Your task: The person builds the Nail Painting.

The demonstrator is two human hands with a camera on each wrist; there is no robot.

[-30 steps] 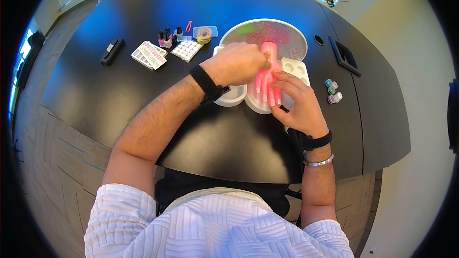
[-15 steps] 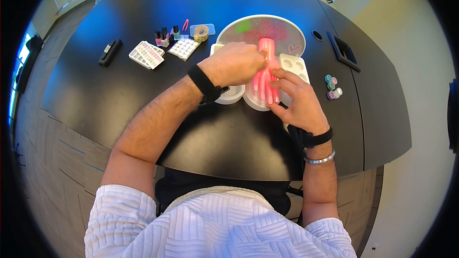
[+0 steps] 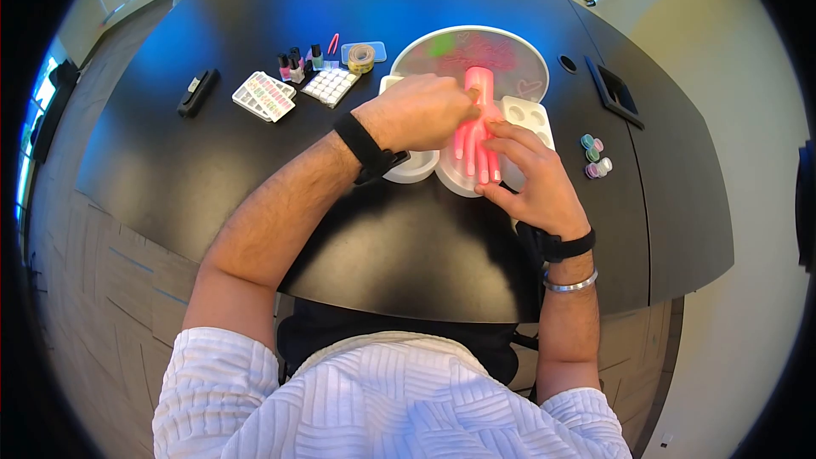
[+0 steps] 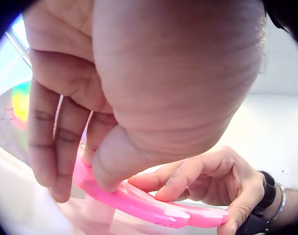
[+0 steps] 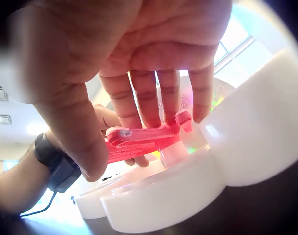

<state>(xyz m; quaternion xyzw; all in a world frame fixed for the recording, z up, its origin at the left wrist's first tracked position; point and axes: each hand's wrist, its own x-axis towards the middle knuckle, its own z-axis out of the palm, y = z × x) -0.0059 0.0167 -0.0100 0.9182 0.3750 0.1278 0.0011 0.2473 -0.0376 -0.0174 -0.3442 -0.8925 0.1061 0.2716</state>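
Observation:
A pink mannequin hand, with pale nails, points its fingers toward the person above a white case. My left hand pinches it between thumb and index finger behind its knuckles; the other left fingers hang beside it in the left wrist view. From the right, my right hand lays its fairly straight fingers on the mannequin hand. Its thumb stands apart from those fingers, close to the pink fingertips. An oval mirror with pink lettering rises behind.
At the left lie nail polish bottles, sticker sheets, a tray of white squares, a tape roll and pink tweezers. A white palette with round wells adjoins the case. Several small jars stand at the right.

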